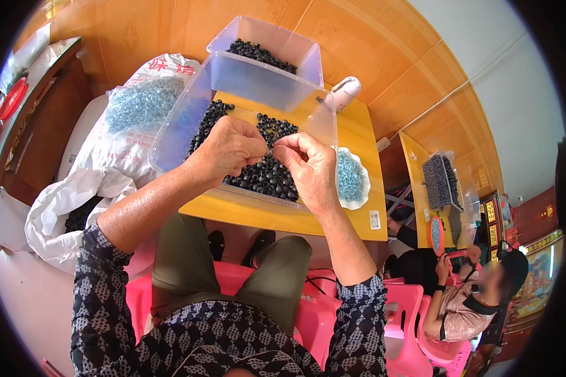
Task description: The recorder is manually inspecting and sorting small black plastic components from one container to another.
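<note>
My left hand [231,147] and my right hand [309,168] meet over a clear plastic bin [170,135] on a yellow wooden table. Thumb and fingers of both are pinched together, their tips nearly touching. Something tiny and pale seems to be between them, too small to name. Below lie many small black round bead-like pieces [267,179], some showing a hole. Right of the bin stands a white scalloped dish [363,200] filled with small clear bluish pieces [349,176], the nearest to my right hand.
Behind, a second clear bin [245,78] holds more black pieces. A bag of bluish pieces [141,103] rests on a white sack [135,144] at the left. A white rounded device [346,91] stands near the wall. At right, a co-worker [468,301] sits on a pink chair [399,320].
</note>
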The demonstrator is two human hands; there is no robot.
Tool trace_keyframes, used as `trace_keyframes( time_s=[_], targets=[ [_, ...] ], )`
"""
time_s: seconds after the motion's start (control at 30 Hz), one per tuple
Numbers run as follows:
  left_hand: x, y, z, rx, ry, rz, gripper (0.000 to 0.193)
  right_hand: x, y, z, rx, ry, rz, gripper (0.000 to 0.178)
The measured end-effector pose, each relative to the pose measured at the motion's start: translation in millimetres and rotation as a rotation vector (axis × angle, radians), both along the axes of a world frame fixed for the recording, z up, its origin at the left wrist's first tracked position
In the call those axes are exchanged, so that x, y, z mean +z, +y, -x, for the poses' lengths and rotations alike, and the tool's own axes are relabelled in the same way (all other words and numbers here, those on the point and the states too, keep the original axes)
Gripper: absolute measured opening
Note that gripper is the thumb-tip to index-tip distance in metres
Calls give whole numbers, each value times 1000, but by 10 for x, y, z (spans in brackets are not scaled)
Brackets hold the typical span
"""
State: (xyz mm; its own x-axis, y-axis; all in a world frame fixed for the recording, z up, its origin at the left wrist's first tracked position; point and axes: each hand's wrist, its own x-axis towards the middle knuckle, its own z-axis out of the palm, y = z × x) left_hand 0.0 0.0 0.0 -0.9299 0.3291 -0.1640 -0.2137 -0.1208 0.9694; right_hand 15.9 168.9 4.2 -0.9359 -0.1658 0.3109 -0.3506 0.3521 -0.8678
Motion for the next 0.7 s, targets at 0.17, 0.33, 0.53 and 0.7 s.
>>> trace_keyframes(
  time_s=[0.17, 0.33, 0.53, 0.7],
  targets=[
    [-21, 5, 11, 28, 18, 14, 7, -24, -19, -6, -2, 75, -35, 7],
    [-23, -2, 16, 25, -2, -15, 10, 10, 36, -6, 23, 72, 2, 7],
    [-26, 17, -26, 52, 91, 64, 10, -7, 42, 30, 85, -87, 63, 7],
    [-20, 0, -15, 30, 37, 34, 8, 57, 21, 2, 101, -36, 14, 8]
  ],
)
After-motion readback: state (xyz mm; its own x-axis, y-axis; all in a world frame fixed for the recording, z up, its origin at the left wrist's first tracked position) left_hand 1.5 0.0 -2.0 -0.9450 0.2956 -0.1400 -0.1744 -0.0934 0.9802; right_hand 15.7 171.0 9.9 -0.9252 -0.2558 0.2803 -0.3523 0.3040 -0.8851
